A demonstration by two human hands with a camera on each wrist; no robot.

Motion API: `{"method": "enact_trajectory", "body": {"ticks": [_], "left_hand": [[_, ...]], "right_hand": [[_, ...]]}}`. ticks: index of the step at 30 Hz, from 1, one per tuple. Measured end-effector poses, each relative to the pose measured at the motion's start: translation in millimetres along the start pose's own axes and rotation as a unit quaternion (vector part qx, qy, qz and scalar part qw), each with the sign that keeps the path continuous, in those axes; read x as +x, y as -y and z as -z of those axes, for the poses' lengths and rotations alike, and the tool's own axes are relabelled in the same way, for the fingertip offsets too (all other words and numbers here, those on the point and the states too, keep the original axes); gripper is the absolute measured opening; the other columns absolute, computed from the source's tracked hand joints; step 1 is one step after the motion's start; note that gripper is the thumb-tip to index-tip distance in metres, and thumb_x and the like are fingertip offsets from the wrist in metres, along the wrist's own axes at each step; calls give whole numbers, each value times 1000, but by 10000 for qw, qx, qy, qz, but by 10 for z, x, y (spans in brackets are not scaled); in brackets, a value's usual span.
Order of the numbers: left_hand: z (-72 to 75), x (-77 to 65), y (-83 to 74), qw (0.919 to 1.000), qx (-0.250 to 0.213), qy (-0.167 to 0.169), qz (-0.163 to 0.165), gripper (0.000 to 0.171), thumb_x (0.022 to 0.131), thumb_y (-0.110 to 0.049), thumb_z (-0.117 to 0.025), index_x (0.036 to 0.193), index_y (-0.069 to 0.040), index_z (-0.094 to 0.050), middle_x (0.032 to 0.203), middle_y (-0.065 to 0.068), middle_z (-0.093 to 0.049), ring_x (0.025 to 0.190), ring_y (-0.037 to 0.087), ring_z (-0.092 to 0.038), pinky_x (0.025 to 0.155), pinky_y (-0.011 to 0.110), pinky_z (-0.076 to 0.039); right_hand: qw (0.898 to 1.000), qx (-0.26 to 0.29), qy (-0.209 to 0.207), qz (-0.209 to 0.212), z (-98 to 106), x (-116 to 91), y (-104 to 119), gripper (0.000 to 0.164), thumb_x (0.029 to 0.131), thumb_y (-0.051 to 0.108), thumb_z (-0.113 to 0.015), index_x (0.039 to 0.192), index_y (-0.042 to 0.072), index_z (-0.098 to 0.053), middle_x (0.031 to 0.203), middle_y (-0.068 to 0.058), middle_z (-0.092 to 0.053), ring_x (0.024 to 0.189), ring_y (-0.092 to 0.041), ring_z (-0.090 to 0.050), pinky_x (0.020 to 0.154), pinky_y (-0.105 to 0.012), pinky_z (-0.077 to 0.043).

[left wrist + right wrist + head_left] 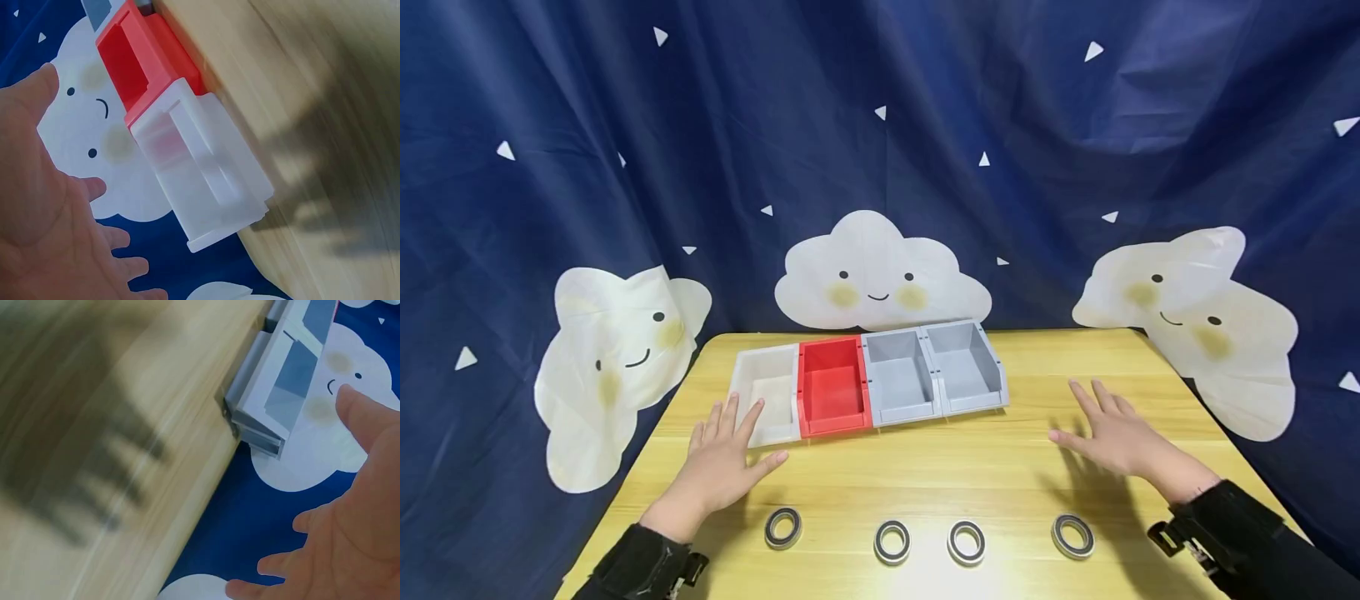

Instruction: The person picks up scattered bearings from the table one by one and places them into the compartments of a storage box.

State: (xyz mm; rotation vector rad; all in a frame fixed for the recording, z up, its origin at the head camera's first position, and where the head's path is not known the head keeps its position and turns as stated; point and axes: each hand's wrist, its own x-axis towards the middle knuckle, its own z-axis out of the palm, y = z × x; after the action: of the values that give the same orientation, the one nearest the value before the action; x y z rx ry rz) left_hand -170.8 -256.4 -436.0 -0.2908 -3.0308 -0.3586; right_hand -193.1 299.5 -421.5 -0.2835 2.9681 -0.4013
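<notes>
My left hand (718, 462) hovers with spread fingers close in front of the white bin (775, 383), its fingertips overlapping that bin in the head view. Over the right part of the table my right hand (1120, 437) is held in the air, fingers extended and nothing in them. Along the near side lie several ring-shaped bearings with dark seals: one bearing (772, 538) below the left hand, two bearings (880, 552) (954, 553) in the middle, and a bearing (1060, 546) below the right hand. The left wrist view shows the left palm (50, 219) beside the bins.
Joined in a row with the white bin are a red bin (833, 423) and two grey bins (904, 414) (973, 403), at the back of the wooden table (1045, 358). Behind hangs a dark blue curtain (820, 167) with clouds. Hand shadows fall on the tabletop.
</notes>
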Motion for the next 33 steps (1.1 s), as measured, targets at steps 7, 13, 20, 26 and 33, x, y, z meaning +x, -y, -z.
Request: {"method": "enact_trajectory", "body": {"ticks": [7, 13, 20, 26, 33], "left_hand": [[31, -20, -13, 10000, 7, 36, -10, 91, 91, -69, -54, 156, -8, -33, 159, 33, -16, 144, 57, -12, 109, 74, -10], [10, 2, -22, 9999, 58, 69, -118, 88, 92, -66, -55, 155, -8, -35, 158, 34, -20, 143, 57, -16, 108, 75, -14], [-16, -1, -35, 9998, 4, 128, -134, 86, 92, -63, -58, 154, -7, -36, 158, 33, -22, 143, 56, -17, 109, 74, -15], [-12, -24, -32, 9995, -97, 188, -228, 84, 92, -62, -58, 151, -5, -40, 155, 34, -27, 141, 57, -24, 108, 72, -23], [6, -61, -28, 9988, -234, 373, -221, 83, 92, -62, -58, 150, -4, -42, 151, 35, -32, 138, 56, -31, 103, 71, -32]], "right_hand": [[9998, 103, 182, 52, 7, 265, 113, 107, 91, 73, -47, 158, -1, -9, 154, -42, -6, 130, -73, -17, 90, -81, -30], [9998, 60, 42, 189, 19, 482, 195, 105, 92, 70, -50, 156, -5, -13, 149, -46, -18, 128, -72, -23, 96, -77, -32], [9996, 104, -19, 249, 21, 765, 295, 101, 95, 62, -53, 154, -10, -11, 143, -48, -27, 127, -68, -31, 100, -71, -34], [9992, 331, 114, 176, 27, 997, 404, 106, 94, 66, -51, 152, -14, -11, 145, -48, -25, 130, -63, -34, 105, -67, -33], [9974, 698, 203, 22, -29, 1183, 518, 96, 98, 51, -55, 152, -15, -8, 149, -46, -20, 136, -58, -30, 110, -63, -28]]}}
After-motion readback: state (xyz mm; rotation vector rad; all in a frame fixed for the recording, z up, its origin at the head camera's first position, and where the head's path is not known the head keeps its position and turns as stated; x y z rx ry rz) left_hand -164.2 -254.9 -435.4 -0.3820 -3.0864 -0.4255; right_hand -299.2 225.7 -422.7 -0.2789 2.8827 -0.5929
